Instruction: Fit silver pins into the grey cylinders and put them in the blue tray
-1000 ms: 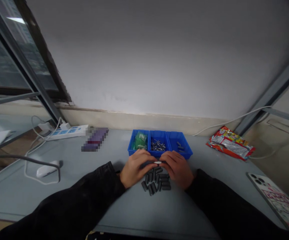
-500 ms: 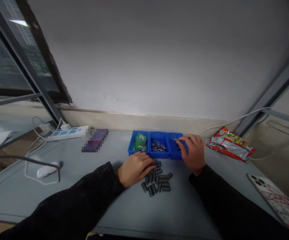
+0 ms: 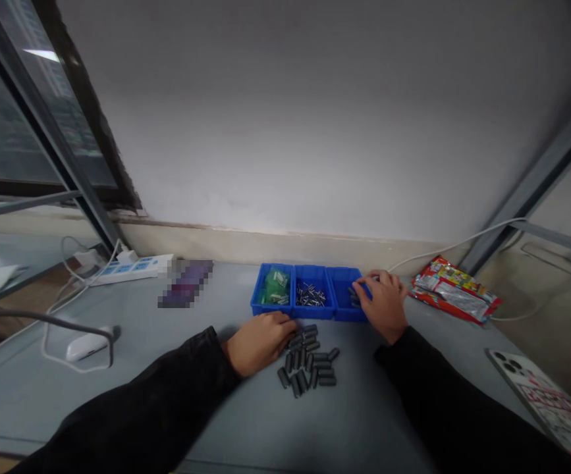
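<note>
Several short dark-grey cylindrical pieces [image 3: 309, 362] lie in a loose pile on the grey table. My left hand [image 3: 260, 342] rests at the pile's upper left edge with its fingers curled; what they hold, if anything, is hidden. Three joined blue bins stand behind the pile. Over the front right of the right blue bin [image 3: 343, 276] is my right hand [image 3: 386, 303], its thumb and fingers apart and nothing seen in them. Dark pieces [image 3: 353, 296] lie in that bin by the fingertips. Small shiny metal pins fill part of the middle bin [image 3: 309, 271].
A green bag [image 3: 276, 284] with small parts sits in the left bin. Leftward are a blurred-out purple item [image 3: 186, 283], a white power strip [image 3: 137, 268], cables and a white case [image 3: 87, 343]. A red snack packet [image 3: 456, 289] and a phone [image 3: 537, 395] lie at right.
My right hand has lowered at the right bin, and the small piece between its fingertips no longer shows there. My left hand has drawn slightly left, its fingers more curled.
</note>
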